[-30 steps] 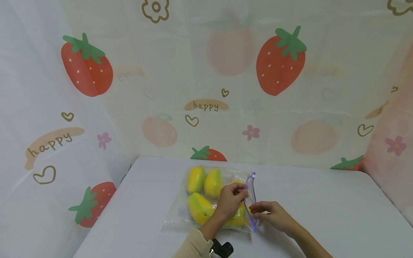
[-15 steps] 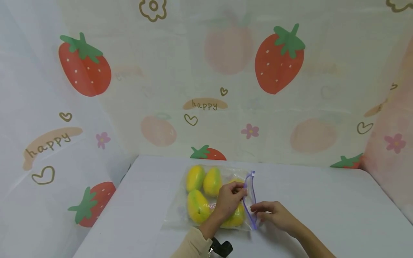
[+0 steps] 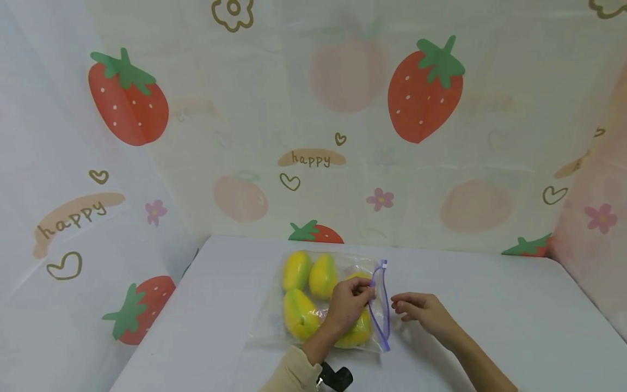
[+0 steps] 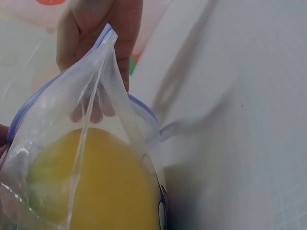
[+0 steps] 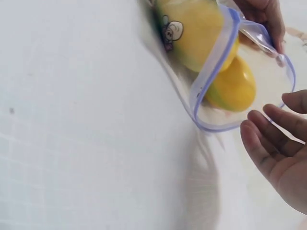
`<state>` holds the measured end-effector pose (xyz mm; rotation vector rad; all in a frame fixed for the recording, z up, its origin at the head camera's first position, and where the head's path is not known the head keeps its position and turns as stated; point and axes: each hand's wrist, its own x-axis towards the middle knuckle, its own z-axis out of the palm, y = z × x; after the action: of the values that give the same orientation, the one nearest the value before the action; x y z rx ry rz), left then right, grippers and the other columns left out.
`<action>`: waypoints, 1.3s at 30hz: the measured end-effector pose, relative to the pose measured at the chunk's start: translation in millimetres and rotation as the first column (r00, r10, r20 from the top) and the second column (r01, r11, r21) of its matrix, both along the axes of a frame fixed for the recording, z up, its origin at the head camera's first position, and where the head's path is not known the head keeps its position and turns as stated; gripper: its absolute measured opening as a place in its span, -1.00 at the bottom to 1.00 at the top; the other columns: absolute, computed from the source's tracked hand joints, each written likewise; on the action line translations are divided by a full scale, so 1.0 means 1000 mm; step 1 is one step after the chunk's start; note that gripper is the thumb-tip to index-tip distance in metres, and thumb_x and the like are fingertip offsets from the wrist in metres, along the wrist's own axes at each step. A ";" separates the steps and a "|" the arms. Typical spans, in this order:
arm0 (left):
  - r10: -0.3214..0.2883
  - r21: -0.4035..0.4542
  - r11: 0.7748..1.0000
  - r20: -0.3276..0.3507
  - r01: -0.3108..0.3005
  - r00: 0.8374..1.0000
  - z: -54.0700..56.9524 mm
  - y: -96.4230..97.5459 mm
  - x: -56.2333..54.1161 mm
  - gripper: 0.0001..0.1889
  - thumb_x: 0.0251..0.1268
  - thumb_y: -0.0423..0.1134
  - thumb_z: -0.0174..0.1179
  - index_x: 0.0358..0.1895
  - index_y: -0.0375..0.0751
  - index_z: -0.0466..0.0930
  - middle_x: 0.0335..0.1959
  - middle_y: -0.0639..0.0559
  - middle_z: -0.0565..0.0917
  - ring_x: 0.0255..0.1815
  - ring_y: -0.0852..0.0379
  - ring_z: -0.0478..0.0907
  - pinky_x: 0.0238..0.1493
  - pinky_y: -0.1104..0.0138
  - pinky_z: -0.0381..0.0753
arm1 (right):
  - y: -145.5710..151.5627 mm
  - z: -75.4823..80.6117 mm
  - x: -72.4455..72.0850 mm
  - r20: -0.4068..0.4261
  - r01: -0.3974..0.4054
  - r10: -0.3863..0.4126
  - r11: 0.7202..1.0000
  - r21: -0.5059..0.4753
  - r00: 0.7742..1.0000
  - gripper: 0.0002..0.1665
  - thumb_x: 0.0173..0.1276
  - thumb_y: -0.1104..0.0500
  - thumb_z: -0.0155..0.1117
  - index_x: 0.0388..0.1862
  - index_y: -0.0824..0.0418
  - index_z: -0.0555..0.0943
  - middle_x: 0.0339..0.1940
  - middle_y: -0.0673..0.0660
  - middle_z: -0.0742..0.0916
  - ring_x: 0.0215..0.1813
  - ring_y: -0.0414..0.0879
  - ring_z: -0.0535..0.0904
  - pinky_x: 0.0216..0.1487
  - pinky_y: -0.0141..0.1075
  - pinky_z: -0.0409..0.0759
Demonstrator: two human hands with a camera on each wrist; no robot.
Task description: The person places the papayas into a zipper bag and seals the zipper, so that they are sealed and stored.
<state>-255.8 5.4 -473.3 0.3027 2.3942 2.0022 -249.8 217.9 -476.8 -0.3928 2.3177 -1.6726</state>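
Note:
A clear zip bag [image 3: 266, 329] with a purple zip edge lies on the white table, its mouth facing right. Several yellow-green mangoes [image 3: 296, 271] are inside it. My left hand [image 3: 346, 307] pinches the upper layer at the zip edge between thumb and fingers, and partly hides the mangoes beneath. In the right wrist view the mouth gapes into a loop, with a mango [image 5: 235, 86] showing just inside. My right hand [image 3: 426, 311] is just right of the mouth, fingers loosely bent and holding nothing; in the right wrist view its fingertips [image 5: 254, 115] are close to the purple rim.
The white table [image 3: 490, 305] extends to both sides of the bag. Behind it hangs a curtain [image 3: 313, 109] printed with strawberries, with further printed cloth at left and right. A black device [image 3: 337, 377] shows by the left sleeve [image 3: 296, 370].
My right hand has come away from the purple zip edge and moved slightly right and up. The left hand keeps its pinch. A mango at the lower left has shifted a little inside the bag.

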 end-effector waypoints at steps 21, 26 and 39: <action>-0.005 0.002 1.000 0.020 0.005 1.000 0.000 -0.001 0.005 -0.74 0.35 -0.24 0.19 -0.06 -0.37 0.65 -0.40 0.05 0.69 -0.43 0.31 0.47 -0.36 0.55 0.50 | -0.008 0.008 -0.035 0.007 0.258 -0.258 0.966 -0.026 0.966 -0.49 0.49 0.15 0.08 0.16 0.59 0.48 -0.13 0.32 0.75 -0.12 -0.07 0.70 -0.09 -0.33 0.68; -0.003 -0.002 1.000 0.000 0.003 1.000 -0.001 -0.002 0.004 -0.75 0.34 -0.24 0.19 -0.09 -0.38 0.66 -0.41 0.01 0.70 -0.45 0.32 0.47 -0.38 0.55 0.50 | -0.016 0.009 -0.046 -0.004 0.288 -0.288 0.958 0.008 0.958 -0.50 0.48 0.13 0.09 0.10 0.60 0.52 -0.19 0.34 0.75 -0.15 -0.03 0.71 -0.15 -0.35 0.68; -0.004 0.012 1.000 0.010 0.004 1.000 0.000 -0.002 0.005 -0.77 0.32 -0.25 0.22 -0.11 -0.35 0.67 -0.38 -0.07 0.69 -0.44 0.30 0.47 -0.39 0.55 0.48 | -0.034 0.004 -0.069 0.120 0.300 -0.300 0.954 0.024 0.946 -0.41 0.48 0.02 0.09 0.06 0.60 0.54 -0.33 0.21 0.78 -0.37 -0.18 0.68 -0.27 -0.33 0.68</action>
<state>-250.7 3.7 -473.7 0.2969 2.3750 2.0123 -319.3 183.8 -472.4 0.0703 2.3822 -1.7643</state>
